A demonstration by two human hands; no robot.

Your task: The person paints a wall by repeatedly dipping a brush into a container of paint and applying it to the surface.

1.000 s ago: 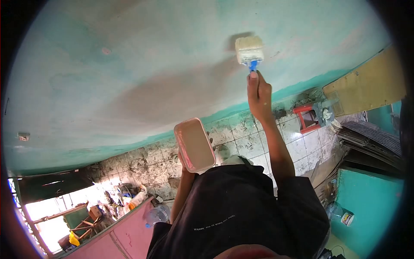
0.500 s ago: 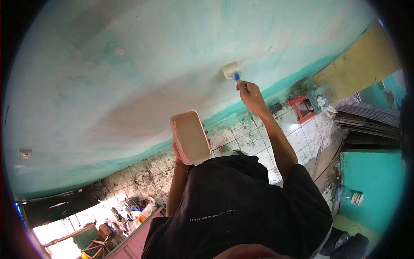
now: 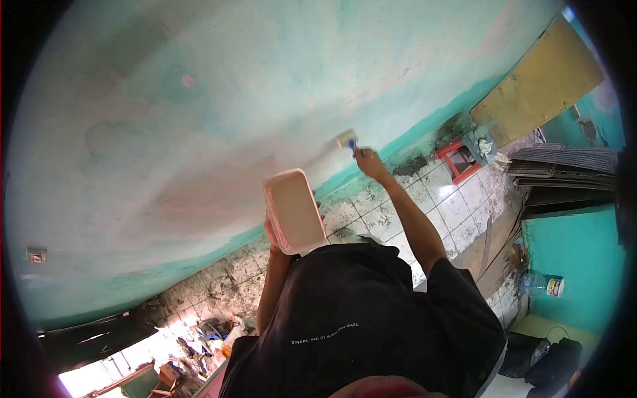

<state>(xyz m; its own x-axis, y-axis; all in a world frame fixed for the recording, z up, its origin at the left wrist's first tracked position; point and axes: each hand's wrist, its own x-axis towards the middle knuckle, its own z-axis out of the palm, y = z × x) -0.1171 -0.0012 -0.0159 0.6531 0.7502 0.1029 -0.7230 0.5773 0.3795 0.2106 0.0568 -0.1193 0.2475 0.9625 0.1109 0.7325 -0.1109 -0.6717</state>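
At the far left, low on the pale, patchy turquoise wall [image 3: 199, 119], sits a small white switch box [image 3: 36, 254]. The wall fills most of the view, with a darker teal band along its foot where it meets the stained white-tiled floor [image 3: 458, 205].

Near the middle, the left hand [image 3: 271, 231] is curled under a pink rectangular plastic tray [image 3: 293, 211], with fingertips showing past its right edge. The tray is held up in front of the person's black shirt [image 3: 358, 318], open side toward the camera, apart from the wall.

Right of the tray, a wide paintbrush with a blue handle and pale bristles [image 3: 346, 140] lies with its bristles against the wall, just above the teal band. The right hand [image 3: 367, 160] is closed around the blue handle, arm stretched out fully toward the wall's foot. The single fingers are too small to make out.

Further right, a red square stool [image 3: 458, 160] stands on the floor close to the wall's base. Beside it a large yellowish flat board [image 3: 541, 83] leans in the upper right corner. Below the board lies a stack of grey corrugated sheets [image 3: 564, 166]. At the right edge of the floor, a clear plastic bottle with a label [image 3: 543, 283] lies against a teal panel [image 3: 570, 265], and a black bag [image 3: 544, 358] sits in the lower right corner.
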